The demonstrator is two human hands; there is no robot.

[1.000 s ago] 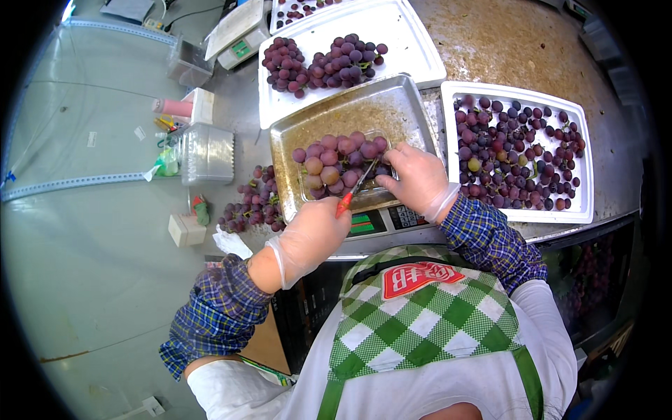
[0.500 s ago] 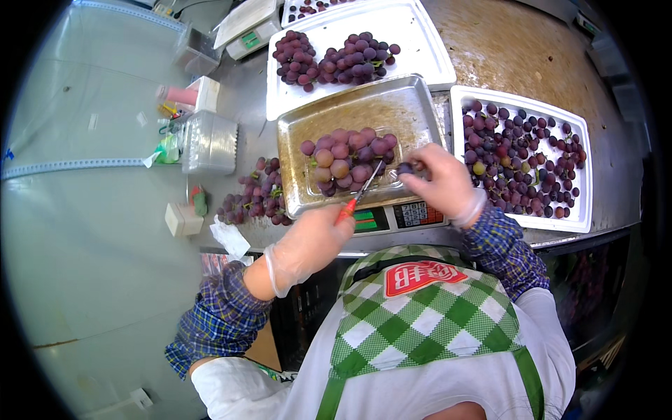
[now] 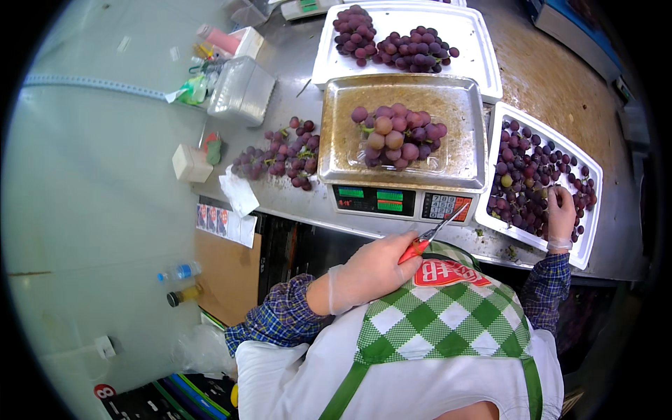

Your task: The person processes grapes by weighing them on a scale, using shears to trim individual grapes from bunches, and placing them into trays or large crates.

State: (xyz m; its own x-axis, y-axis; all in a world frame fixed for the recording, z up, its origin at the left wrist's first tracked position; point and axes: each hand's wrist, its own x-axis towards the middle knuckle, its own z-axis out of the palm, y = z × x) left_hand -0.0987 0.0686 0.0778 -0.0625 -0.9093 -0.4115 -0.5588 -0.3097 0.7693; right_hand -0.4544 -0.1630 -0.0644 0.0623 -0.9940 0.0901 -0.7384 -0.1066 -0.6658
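Observation:
My left hand (image 3: 371, 269), in a clear glove, is closed around red-handled scissors (image 3: 441, 228) in front of the apron, the thin metal blades angled up to the right. At the right, my gloved right hand (image 3: 561, 218) reaches into a white foam tray (image 3: 592, 234) of loose dark grapes (image 3: 519, 185). Its fingers are pressed together among the grapes; what they hold, if anything, is hidden. A bunch of reddish-purple grapes (image 3: 401, 133) lies in a shallow clear plastic container (image 3: 438, 164) on the metal pan (image 3: 341, 143) of a digital scale (image 3: 378, 200).
Behind the scale, a white foam tray (image 3: 483, 59) holds two grape bunches (image 3: 416, 50). More grapes (image 3: 287, 154) lie on the metal table to the left. Beside them are a crumpled tissue (image 3: 239, 193), stacked clear plastic boxes (image 3: 243, 91) and a small white box (image 3: 192, 164).
My right hand has moved from the bunch to the loose-grape tray. My left hand has drawn the scissors back from the bunch toward the apron. The whole view has shifted.

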